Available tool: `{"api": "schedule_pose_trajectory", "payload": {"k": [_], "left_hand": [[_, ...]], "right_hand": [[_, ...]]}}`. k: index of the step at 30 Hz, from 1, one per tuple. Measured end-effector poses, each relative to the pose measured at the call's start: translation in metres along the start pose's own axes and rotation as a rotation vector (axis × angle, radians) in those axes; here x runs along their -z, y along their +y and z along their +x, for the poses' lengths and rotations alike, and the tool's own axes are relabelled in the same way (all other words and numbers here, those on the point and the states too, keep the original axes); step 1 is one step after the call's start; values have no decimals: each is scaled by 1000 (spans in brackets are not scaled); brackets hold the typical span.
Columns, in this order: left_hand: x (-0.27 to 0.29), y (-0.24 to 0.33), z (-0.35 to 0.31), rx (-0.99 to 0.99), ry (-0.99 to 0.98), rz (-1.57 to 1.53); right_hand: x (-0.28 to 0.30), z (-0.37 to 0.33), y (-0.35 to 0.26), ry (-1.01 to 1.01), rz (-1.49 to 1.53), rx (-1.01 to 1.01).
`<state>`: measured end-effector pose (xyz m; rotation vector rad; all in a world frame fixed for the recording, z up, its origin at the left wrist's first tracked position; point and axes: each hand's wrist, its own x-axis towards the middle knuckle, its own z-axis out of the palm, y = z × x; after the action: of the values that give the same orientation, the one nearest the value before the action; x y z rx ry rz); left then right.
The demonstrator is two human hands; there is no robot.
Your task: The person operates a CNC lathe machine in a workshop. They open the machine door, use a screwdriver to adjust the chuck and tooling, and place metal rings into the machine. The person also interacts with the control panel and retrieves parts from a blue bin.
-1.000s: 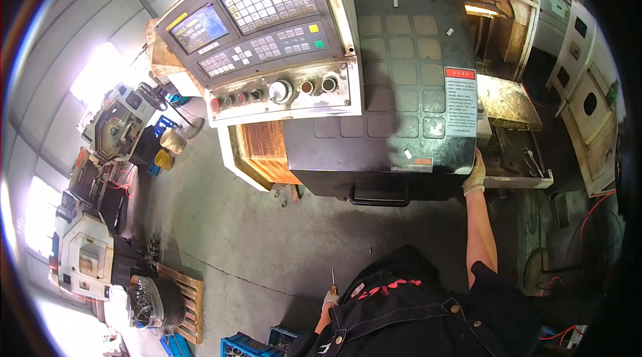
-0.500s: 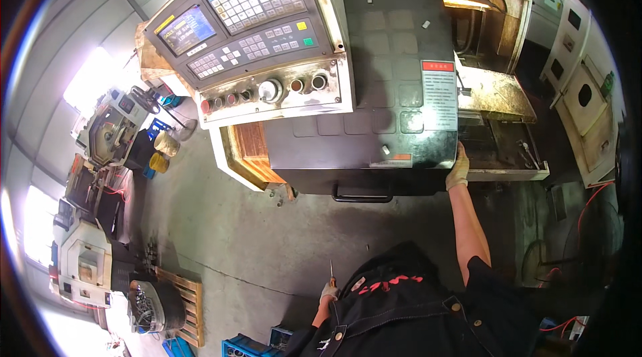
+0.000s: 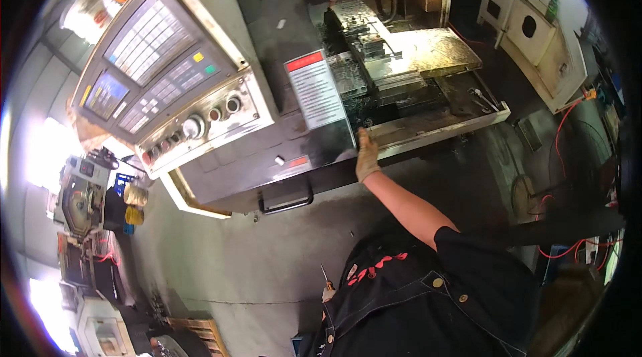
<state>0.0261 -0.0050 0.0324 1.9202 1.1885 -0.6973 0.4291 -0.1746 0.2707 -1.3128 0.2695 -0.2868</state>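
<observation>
My right hand (image 3: 366, 154), in a pale work glove, is at the right edge of the dark sliding door (image 3: 261, 126) of a lathe-like machine. Its fingers point up along that edge and are not wrapped round anything I can see. Low by my body, my left hand (image 3: 328, 294), also gloved and partly hidden by my clothing, is closed round the orange handle of a thin pointed tool, which looks like a screwdriver (image 3: 326, 279). Right of the door, the machine's lit interior shows a metal slide (image 3: 401, 79) with tooling and dark chips.
A control panel (image 3: 157, 62) with screen, keys and knobs juts out at the left. The door has a black handle (image 3: 286, 202). A wrench-like tool (image 3: 483, 98) lies in the tray's right corner. Another machine (image 3: 535, 29) stands right; a red hose (image 3: 560, 133) trails nearby.
The door has slid left, with my right hand at its edge, and more of the machine's interior shows. My view has turned to the right. My left hand still holds the tool.
</observation>
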Motion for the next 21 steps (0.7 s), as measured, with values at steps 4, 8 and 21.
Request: {"api": "schedule_pose_trajectory", "payload": {"k": [4,8,21], "left_hand": [[4,27,-12,-17,-1,-5],[-2,57,-5,-247,16,-213],[2,375,-65,-517,43,226]], "right_hand": [[-14,-15,31,-90,250,-34],[-14,-6,48,-218,743,-445],[89,146,88,-440,391,-677]]}}
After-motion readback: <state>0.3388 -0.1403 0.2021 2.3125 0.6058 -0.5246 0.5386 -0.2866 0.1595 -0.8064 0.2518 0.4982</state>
